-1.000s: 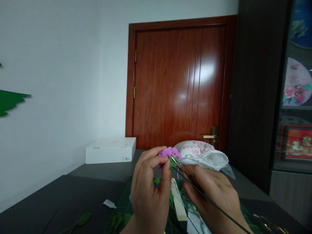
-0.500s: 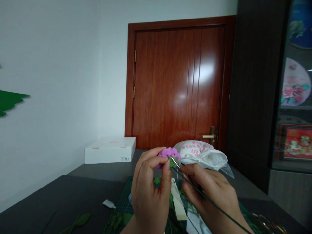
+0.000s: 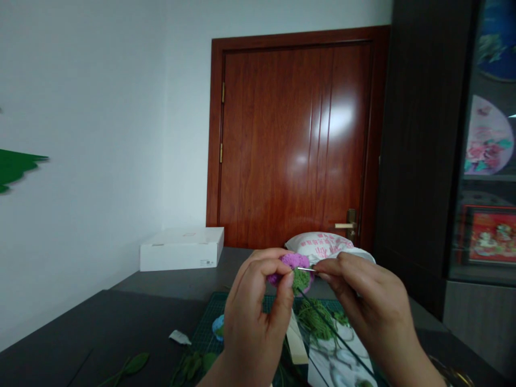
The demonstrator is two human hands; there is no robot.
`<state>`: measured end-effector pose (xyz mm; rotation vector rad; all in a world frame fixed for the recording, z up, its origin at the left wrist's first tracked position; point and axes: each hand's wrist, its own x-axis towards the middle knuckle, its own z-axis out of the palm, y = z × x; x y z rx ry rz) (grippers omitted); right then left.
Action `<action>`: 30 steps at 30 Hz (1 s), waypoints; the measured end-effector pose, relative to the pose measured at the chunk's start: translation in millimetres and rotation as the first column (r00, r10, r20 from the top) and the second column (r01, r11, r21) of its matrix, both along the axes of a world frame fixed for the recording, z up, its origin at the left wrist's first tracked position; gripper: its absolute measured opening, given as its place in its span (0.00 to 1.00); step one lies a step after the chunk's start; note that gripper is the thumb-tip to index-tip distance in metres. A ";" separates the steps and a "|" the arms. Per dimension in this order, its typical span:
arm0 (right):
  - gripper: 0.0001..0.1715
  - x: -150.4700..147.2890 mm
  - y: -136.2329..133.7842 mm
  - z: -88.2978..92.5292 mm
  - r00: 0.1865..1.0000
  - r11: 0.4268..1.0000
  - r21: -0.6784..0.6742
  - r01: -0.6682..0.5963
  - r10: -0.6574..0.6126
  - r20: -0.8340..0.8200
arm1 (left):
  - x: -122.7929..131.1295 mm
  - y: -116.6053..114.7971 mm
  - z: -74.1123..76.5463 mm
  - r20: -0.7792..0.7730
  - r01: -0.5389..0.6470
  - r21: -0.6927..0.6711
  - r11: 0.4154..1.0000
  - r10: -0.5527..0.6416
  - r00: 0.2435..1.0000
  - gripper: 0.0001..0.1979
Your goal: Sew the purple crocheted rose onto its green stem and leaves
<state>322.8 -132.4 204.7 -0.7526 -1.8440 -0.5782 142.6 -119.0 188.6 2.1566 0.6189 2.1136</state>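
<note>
My left hand [image 3: 260, 301] pinches a purple crocheted flower [image 3: 297, 261] between thumb and fingers, above the table. Its green crocheted base [image 3: 301, 279] faces my right hand, and a long dark green stem [image 3: 336, 332] slants from it down to the lower right. Between the thumb and forefinger of my right hand [image 3: 363, 293] is a thin silver needle [image 3: 306, 269], lying nearly level with its tip at the green base. Whether the tip is inside the stitches I cannot tell.
A green cutting mat [image 3: 207, 317] carries green yarn [image 3: 316, 322], a blue crocheted piece [image 3: 218, 325], a cream strip [image 3: 296, 344] and a printed sheet [image 3: 334, 360]. Behind stand a white box [image 3: 181, 252] and a white plastic bag [image 3: 318, 244]. A green leaf [image 3: 136, 364] lies front left.
Both hands have shifted right with the flower. The needle has swung from a steep slant to nearly level, and my right hand has risen, uncovering the green yarn and more of the printed sheet.
</note>
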 end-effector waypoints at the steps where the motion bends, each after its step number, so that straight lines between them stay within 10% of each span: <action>1: 0.07 1.3 1.4 0.2 1.000 1.000 0.003 -0.004 0.004 -0.004 | -0.2 0.1 0.0 -0.007 0.014 -0.010 1.000 -0.014 1.000 0.08; 17: 0.07 5.5 17.8 -1.4 0.975 0.976 -0.033 -0.213 0.210 -0.079 | -3.9 -0.2 4.7 -0.025 0.154 -0.138 0.978 -0.159 0.987 0.04; 30: 0.13 15.3 16.8 0.1 0.990 0.990 0.045 -0.135 0.136 -0.029 | -3.8 -0.5 10.2 -0.063 0.301 -0.243 0.922 -0.325 0.944 0.05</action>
